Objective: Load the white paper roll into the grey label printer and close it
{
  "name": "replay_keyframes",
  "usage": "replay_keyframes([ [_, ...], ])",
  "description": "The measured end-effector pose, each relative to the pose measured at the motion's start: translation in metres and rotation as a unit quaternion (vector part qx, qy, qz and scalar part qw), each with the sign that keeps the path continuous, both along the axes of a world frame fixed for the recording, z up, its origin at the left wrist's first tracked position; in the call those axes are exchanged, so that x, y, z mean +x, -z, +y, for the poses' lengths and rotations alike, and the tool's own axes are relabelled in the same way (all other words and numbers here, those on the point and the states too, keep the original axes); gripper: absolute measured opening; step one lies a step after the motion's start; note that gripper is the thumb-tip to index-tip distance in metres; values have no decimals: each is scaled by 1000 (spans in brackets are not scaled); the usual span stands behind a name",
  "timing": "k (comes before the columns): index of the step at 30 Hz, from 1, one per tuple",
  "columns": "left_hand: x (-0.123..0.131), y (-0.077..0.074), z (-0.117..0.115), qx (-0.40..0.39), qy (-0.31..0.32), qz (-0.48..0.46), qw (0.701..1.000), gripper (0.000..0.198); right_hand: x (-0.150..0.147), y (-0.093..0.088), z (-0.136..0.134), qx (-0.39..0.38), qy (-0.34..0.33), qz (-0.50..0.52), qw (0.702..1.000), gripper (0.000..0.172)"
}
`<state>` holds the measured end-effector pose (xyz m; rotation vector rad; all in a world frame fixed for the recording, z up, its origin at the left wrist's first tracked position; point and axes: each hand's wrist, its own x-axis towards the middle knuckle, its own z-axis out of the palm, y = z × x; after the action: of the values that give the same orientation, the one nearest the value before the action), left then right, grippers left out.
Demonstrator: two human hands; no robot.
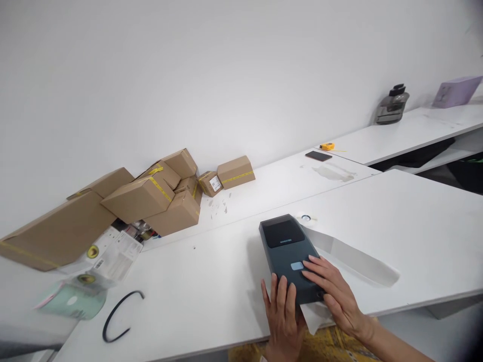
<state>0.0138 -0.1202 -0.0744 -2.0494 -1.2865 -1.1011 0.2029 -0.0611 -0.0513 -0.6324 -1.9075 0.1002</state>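
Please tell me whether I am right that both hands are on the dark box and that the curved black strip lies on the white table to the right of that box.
Not quite: the head view shows the curved black strip on the white table to the left of the dark box. The left hand and right hand are indeed both on the box.

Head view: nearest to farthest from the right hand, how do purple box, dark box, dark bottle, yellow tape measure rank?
From the right hand:
1. Dark box, touching it.
2. Yellow tape measure, ahead.
3. Dark bottle, farther, right.
4. Purple box, far right, past the bottle.
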Motion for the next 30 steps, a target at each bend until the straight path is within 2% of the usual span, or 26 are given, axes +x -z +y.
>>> replay_keyframes([
  [8,6,-4,6,-2,23,-74,997,36,-5,7,0,-7,5,47,999,43],
  [11,11,-4,-8,-27,16,-94,995,37,-4,1,-2,-35,-4,56,998,42],
  [13,16,0,-26,-67,-6,-168,983,38,-2,-6,-7,-100,-13,64,993,44],
  [14,18,3,-36,-101,-15,-236,966,36,0,-11,-9,-140,-18,71,987,47],
  [15,21,6,-46,-136,-26,-332,933,29,2,-15,-12,-180,-22,80,980,50],
  [16,23,7,-53,-198,-17,-426,882,29,3,-19,-15,-212,-27,90,973,53],
  [17,26,7,-57,-292,5,-511,808,43,4,-22,-17,-235,-31,99,966,56],
  [19,31,1,-56,-496,43,-630,596,75,4,-26,-21,-258,-36,111,959,57],
  [20,34,-5,-51,-536,53,-646,541,85,4,-26,-21,-265,-36,114,957,55],
  [21,38,-13,-45,-549,58,-655,516,87,3,-26,-22,-269,-33,118,955,54],
  [22,42,-21,-39,-541,62,-678,493,81,3,-26,-22,-271,-30,121,955,53],
  [24,49,-37,-29,-526,60,-694,488,68,2,-26,-21,-262,-25,119,957,50],
  [27,56,-51,-26,-516,48,-698,494,65,3,-28,-20,-239,-17,97,966,46],
  [30,59,-53,-28,-508,48,-687,517,67,4,-30,-19,-218,-2,75,973,44],
])
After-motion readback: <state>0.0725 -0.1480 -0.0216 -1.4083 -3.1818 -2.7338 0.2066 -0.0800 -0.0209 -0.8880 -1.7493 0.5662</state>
